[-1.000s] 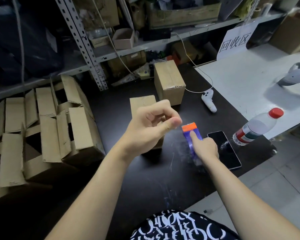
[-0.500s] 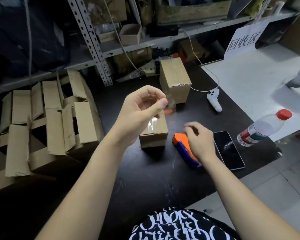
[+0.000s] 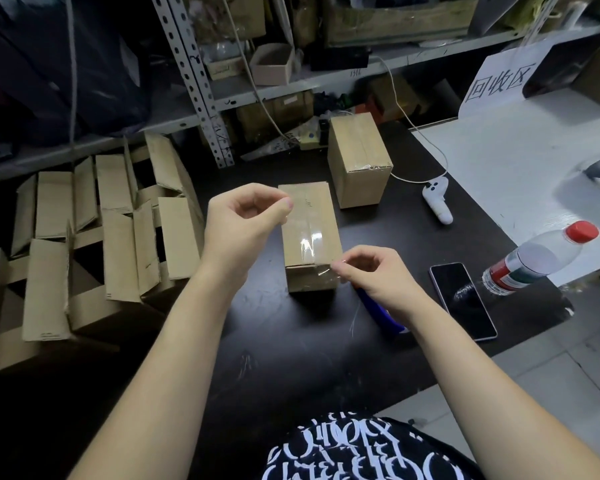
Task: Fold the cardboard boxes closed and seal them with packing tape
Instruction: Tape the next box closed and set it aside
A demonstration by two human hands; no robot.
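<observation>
Black tabletop (image 3: 291,358) up front, metal shelving (image 3: 201,81) crammed with clutter behind it, and right in the middle stands the small cardboard box (image 3: 312,284), flaps folded shut. Both hands are over it. The left hand (image 3: 243,230) hovers at the box's far left corner, fingers curled in, thumb and forefinger pinched on the far end of a clear tape strip (image 3: 303,239). The right hand (image 3: 371,275) sits at the near right corner, fingertips pinching the other end just where the top meets the front face. Glare runs along the strip down the box's top seam; whether it is pressed flat or just above the cardboard is hard to tell. Under the right wrist peeks a blue tape dispenser (image 3: 383,315), lying on the table. Further back stands a sealed box (image 3: 359,161), tape glinting on its lid. Off to the left, a pile of open boxes (image 3: 118,237), flaps up. To the right: a dark phone (image 3: 463,299), a water bottle (image 3: 537,261) with a red cap lying on the edge of the white table (image 3: 516,161), and a white controller (image 3: 437,199).
</observation>
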